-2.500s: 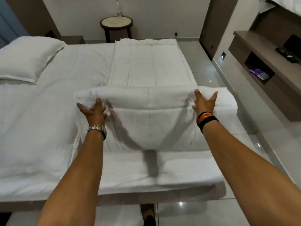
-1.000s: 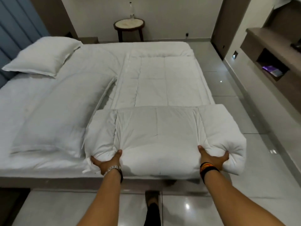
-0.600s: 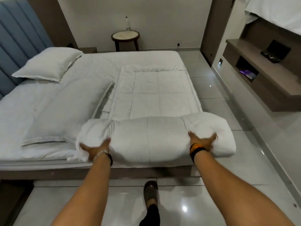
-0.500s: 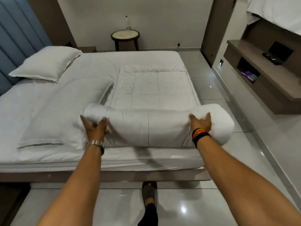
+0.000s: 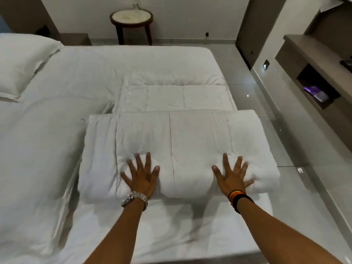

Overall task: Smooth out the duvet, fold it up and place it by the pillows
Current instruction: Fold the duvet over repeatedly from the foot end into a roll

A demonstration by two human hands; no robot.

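Both hands, left (image 5: 142,177) and right (image 5: 232,176), press flat with fingers spread on the folded duvet (image 5: 179,141).

Single head-worn wide-angle view, looking forward and steeply down from beside the white-sheeted bed (image 5: 80,77). Close over the folded white quilted duvet (image 5: 177,141), with both bare forearms entering from the lower edge. Far end taken up by the round wooden side table (image 5: 131,18); grey wall shelf (image 5: 312,56) at right, edges bowed by the lens
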